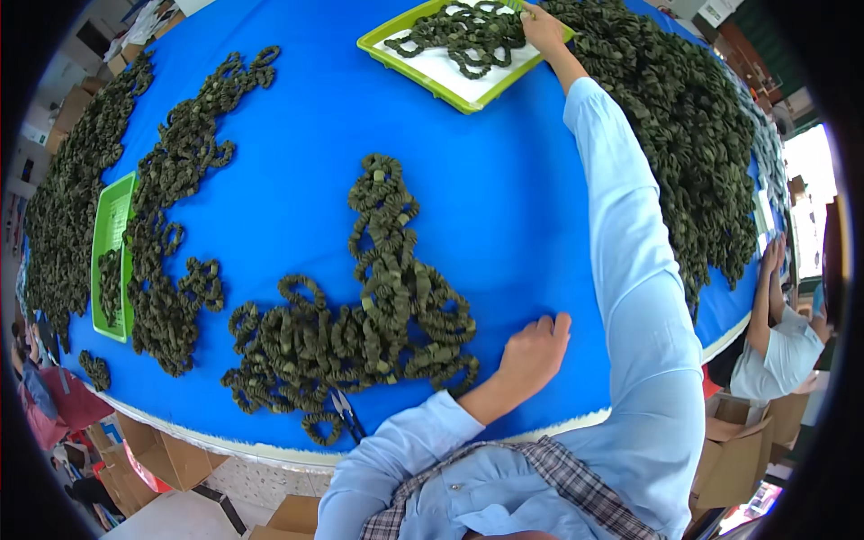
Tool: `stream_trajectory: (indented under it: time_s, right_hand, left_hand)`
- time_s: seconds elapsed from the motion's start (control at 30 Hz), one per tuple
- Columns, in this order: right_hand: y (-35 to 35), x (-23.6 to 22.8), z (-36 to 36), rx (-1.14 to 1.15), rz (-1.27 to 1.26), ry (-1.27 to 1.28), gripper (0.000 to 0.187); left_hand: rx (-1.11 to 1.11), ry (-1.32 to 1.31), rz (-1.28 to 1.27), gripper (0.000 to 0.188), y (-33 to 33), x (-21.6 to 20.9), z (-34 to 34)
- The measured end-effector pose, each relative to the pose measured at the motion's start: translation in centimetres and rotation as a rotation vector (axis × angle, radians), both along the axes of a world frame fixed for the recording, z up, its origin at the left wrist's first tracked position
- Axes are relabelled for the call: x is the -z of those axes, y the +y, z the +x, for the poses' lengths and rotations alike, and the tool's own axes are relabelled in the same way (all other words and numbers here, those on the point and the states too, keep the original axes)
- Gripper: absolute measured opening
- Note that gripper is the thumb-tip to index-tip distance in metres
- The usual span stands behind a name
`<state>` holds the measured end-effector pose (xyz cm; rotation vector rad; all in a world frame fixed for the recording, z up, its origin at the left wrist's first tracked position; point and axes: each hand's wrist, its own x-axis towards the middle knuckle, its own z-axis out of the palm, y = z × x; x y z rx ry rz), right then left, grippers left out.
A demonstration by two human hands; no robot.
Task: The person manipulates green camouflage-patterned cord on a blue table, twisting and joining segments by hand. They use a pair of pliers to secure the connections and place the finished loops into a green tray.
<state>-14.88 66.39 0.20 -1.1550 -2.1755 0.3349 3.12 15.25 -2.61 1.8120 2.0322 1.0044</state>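
My left hand rests on the blue-covered table in a loose fist, with nothing showing in it. Just left of it lies a heap of dark green ruffled fabric rings, like scrunchies. Stretched far forward, my right hand reaches over the right side of a yellow-green tray. Its fingers are closed by the far rim and the rings; what they grip, if anything, I cannot make out. A white lining and a loose bunch of rings lie in the tray. Small pointed snips lie at the heap's near edge.
A large mound of rings covers the table's right side. More heaps line the left, around a green basket holding some rings. At the right edge another person's arms rest on the table. Cardboard boxes stand below the near edge.
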Motion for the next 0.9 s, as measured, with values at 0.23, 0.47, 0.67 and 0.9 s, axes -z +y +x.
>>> stream_trajectory:
  time_s: [0.23,0.47,0.67,0.9]
  right_hand:
    - [2.5,1.0,-3.5,0.143,0.171,-0.510,0.044]
    - [3.2,-5.3,3.3,0.089,0.503,0.477,0.031]
    - [3.5,-11.6,11.3,0.525,0.574,0.403,0.038]
    - [-5.6,-4.1,-4.1,-0.387,0.084,0.197,0.028]
  left_hand:
    - [-0.013,-0.003,-0.017,0.027,0.0,0.8,0.1]
    - [-0.024,-0.019,-0.003,0.026,0.4,0.4,-0.6]
    - [0.027,-0.038,0.001,0.025,0.1,0.1,-0.2]
    - [0.009,-0.055,0.000,0.025,0.1,0.2,-0.4]
